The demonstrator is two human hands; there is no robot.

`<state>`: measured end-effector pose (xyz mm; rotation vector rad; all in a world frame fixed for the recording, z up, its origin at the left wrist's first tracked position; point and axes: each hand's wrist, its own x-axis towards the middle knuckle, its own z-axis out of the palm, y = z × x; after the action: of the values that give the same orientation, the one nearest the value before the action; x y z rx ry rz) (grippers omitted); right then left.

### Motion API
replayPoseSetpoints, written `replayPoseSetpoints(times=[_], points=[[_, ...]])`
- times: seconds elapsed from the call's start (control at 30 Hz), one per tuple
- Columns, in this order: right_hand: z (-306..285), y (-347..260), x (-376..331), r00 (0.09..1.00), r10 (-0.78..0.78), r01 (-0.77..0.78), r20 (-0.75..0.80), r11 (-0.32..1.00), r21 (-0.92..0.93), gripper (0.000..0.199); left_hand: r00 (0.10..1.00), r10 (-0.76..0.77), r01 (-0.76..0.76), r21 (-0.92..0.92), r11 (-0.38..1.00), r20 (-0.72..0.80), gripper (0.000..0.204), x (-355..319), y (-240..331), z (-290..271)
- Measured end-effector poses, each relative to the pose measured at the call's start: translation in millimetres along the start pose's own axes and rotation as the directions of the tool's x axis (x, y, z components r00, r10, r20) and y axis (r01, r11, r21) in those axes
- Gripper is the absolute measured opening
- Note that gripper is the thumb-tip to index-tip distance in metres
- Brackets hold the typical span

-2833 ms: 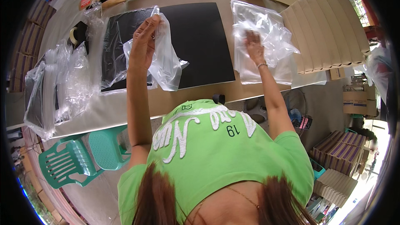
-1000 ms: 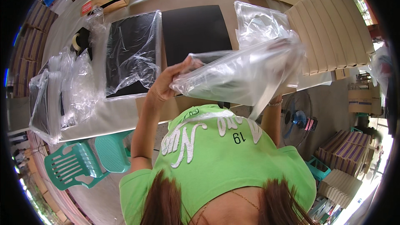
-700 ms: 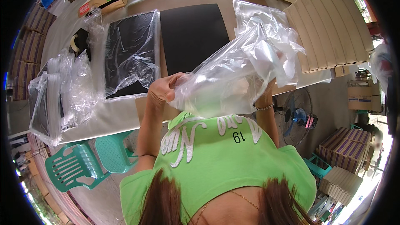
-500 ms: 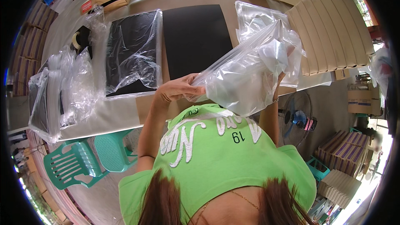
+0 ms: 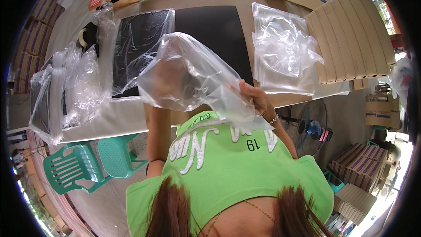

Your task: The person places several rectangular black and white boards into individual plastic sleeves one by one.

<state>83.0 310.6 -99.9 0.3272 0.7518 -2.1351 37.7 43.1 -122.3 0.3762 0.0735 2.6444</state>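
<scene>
The person holds a big clear plastic bag (image 5: 193,77) up in the air, above the front edge of the surface (image 5: 109,118) and just in front of the green shirt. The left hand (image 5: 169,72) is pushed up inside the bag, so it only shows as a blur through the plastic, and I cannot tell if its fingers are open or closed. The right hand (image 5: 258,101) is at the bag's lower right end, and its fingers are closed on the plastic there. The bag's long way runs from upper left, by the left hand, down to lower right, by the right hand. Its puffy closed end is at the left hand and its loose end hangs by the right hand. The flat black sheet (image 5: 215,30) lies on the surface right behind the bag, and part of it hides behind the plastic. Left of the bag lies another black sheet that is already in a plastic cover (image 5: 138,48). Right of the bag, a pile of flat clear bags (image 5: 285,48) rests on the surface. The right hand is nearer to that pile. Both hands are near the bare black sheet, which lies just past the bag.
</scene>
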Motion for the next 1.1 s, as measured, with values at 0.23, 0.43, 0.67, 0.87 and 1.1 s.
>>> replayPoseSetpoints(times=[0.23,0.43,0.67,0.87,1.1], points=[[-3,-3,-13,0.985,-0.153,0.151,0.084,0.988,0.033,0.043,1.000,0.024,-0.024,-0.044,0.999,0.010,0.048,-8,-7,-1],[-96,-16,1,0.909,-0.412,0.412,0.061,0.911,0.009,0.044,1.000,0.004,-0.005,-0.057,0.998,-0.024,0.053,14,-14,-1],[-20,-54,-2,0.698,-0.579,0.356,0.421,0.791,0.497,0.045,0.890,-0.251,0.441,0.572,0.692,-0.382,0.046,-8,-23,-10],[-38,-31,9,0.745,-0.663,0.608,0.076,0.722,0.330,0.037,0.967,0.169,-0.081,0.400,0.913,-0.190,0.040,-23,-13,-52],[12,6,-3,0.996,0.082,-0.080,0.042,0.996,-0.048,0.054,0.986,0.153,-0.132,-0.273,0.953,0.060,0.043,10,13,4]])
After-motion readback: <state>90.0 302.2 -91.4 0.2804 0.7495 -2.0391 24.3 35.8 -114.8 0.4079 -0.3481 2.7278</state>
